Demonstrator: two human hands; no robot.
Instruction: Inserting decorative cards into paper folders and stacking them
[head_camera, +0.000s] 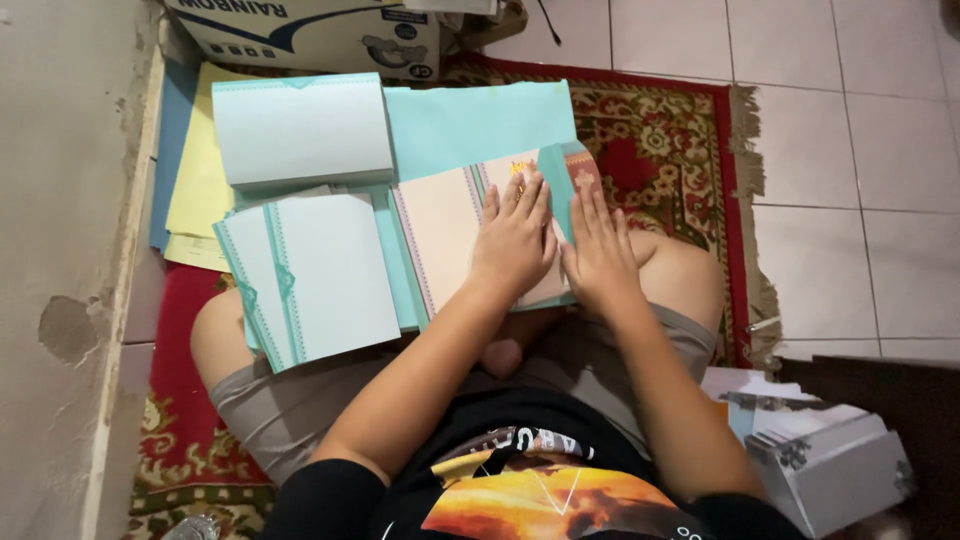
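Note:
I sit cross-legged with a cream and teal card lying across my lap. My left hand presses flat on its middle with fingers together. My right hand lies flat beside it, on the card's teal folded flap, which has a reddish patterned panel. A stack of folded white cards with teal borders rests on my left knee. Another white folded card lies farther off on top of teal sheets.
Yellow and blue paper sheets lie by the grey wall at left. A cardboard box stands at the top. A red patterned rug covers the tiled floor. A small white box sits at lower right.

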